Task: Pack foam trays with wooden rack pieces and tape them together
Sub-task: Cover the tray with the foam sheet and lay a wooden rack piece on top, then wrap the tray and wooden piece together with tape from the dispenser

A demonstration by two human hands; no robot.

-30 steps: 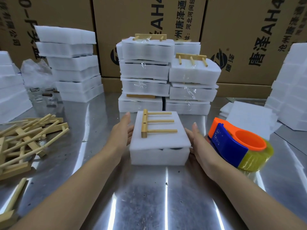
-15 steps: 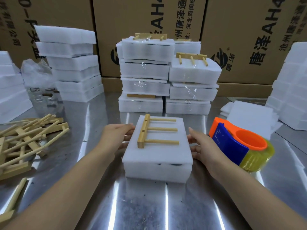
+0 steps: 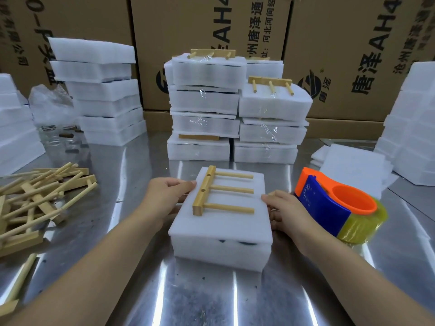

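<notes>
Foam tray [image 3: 221,234] sits on the steel counter [image 3: 211,300], center front, with a foam sheet as lid on top; dark gaps show under the lid at the front edge. 1 wooden rack piece [image 3: 220,191] lies flat on the lid, bar to the left, 3 dowels pointing right.

Left hand [image 3: 164,198] grasps the tray's left edge, one digit on top next to the rack bar, the others curled down the side. Right hand [image 3: 287,212] grasps the right edge, thumb on the lid near the dowel tips, fingers curled against the side.

Tape dispenser [image 3: 336,205], orange and blue with a yellowish clear roll, lies on the counter just beside the right hand.

Loose pile of wooden rack pieces [image 3: 35,201] on the counter to the left, well apart from the tray.

Behind the tray: 2 stacks of taped foam packs [image 3: 204,107], side by side, each with a rack piece on top, one more rack piece wedged low in the left stack. Untaped foam tray stack [image 3: 98,90] at rear left, another foam stack [image 3: 14,135] at far left, a crumpled plastic bag [image 3: 51,104] between them. Flat foam sheets [image 3: 353,165] right of the dispenser, a tall foam stack [image 3: 414,128] at far right. Printed cardboard boxes [image 3: 211,22] wall off the back.
</notes>
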